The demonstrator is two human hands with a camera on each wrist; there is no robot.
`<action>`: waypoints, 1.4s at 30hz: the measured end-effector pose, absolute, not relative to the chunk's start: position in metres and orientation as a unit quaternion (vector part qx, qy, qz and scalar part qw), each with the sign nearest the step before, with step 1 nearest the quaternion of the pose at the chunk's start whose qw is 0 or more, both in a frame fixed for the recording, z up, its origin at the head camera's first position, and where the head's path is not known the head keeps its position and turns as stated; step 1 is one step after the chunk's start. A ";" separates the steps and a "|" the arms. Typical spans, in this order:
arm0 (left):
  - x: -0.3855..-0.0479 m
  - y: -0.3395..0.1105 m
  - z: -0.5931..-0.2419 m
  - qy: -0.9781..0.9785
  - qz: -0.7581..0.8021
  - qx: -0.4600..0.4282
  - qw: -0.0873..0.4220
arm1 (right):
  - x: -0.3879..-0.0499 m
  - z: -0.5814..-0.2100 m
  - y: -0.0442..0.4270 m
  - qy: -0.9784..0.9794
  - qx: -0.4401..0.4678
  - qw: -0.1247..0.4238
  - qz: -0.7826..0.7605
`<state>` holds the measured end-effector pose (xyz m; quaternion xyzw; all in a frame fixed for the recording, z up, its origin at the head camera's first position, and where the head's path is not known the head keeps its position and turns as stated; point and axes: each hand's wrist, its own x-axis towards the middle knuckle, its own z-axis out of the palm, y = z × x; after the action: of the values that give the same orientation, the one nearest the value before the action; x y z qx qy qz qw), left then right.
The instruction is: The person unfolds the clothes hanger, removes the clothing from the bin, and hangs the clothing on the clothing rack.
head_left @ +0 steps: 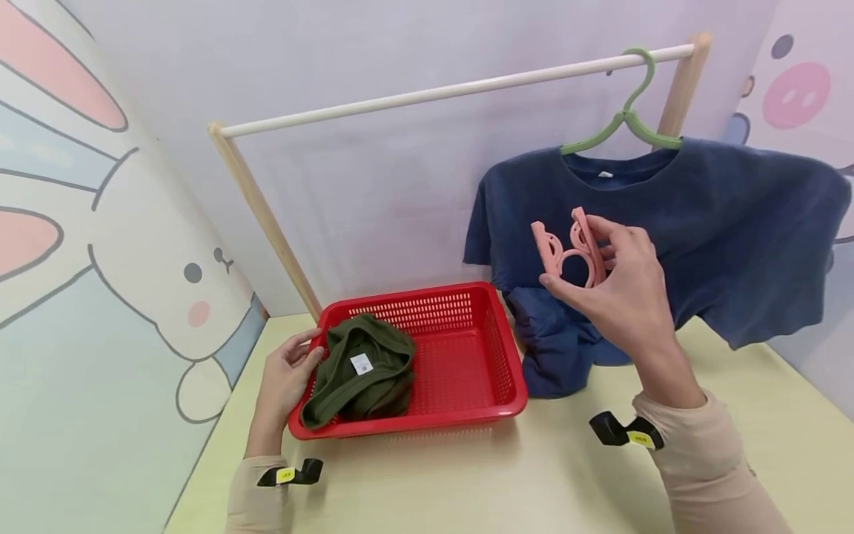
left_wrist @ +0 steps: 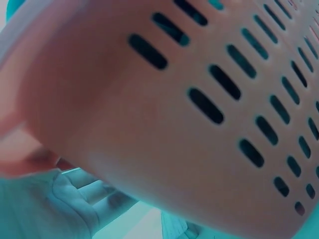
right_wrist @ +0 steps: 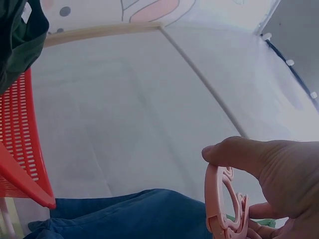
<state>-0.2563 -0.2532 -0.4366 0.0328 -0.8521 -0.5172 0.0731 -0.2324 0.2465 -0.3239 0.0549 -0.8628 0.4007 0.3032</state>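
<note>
My right hand [head_left: 627, 285] holds a pink folding clothes hanger [head_left: 598, 256], folded up, between thumb and fingers in front of a hung navy T-shirt [head_left: 667, 215]. In the right wrist view the thumb lies on one end of the hanger [right_wrist: 214, 199]. My left hand [head_left: 283, 378] grips the left rim of a red plastic basket [head_left: 427, 425]. The left wrist view is mostly filled by the basket's slotted wall [left_wrist: 124, 114], with part of the hand below it. Inside the basket's left half lies a crumpled dark green garment [head_left: 363, 371] with a white label.
A drying rack with a white rail [head_left: 427, 94] and wooden posts [head_left: 267, 222] stands behind the basket. On the rail's right end hangs a green hanger [head_left: 627, 119] bearing the navy T-shirt. Bunched navy cloth [head_left: 554, 356] rests on the pale yellow table [head_left: 427, 489] right of the basket.
</note>
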 end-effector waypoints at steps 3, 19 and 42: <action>-0.256 -0.255 -0.435 -0.857 -0.509 0.027 0.074 | -0.233 -0.325 0.245 -0.862 0.053 0.303 0.402; -0.233 -0.250 -0.381 -0.876 -0.443 -0.027 0.188 | -0.236 -0.327 0.231 -0.857 0.073 0.310 0.405; -0.234 -0.058 -0.317 -0.768 -0.537 -0.272 0.219 | -0.231 -0.336 0.205 -0.831 0.172 0.368 0.380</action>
<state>-0.2335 -0.0578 -0.3169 -0.2715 -0.7677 -0.5374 0.2194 -0.2315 0.2055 -0.3362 0.1721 -0.8310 0.3804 0.3676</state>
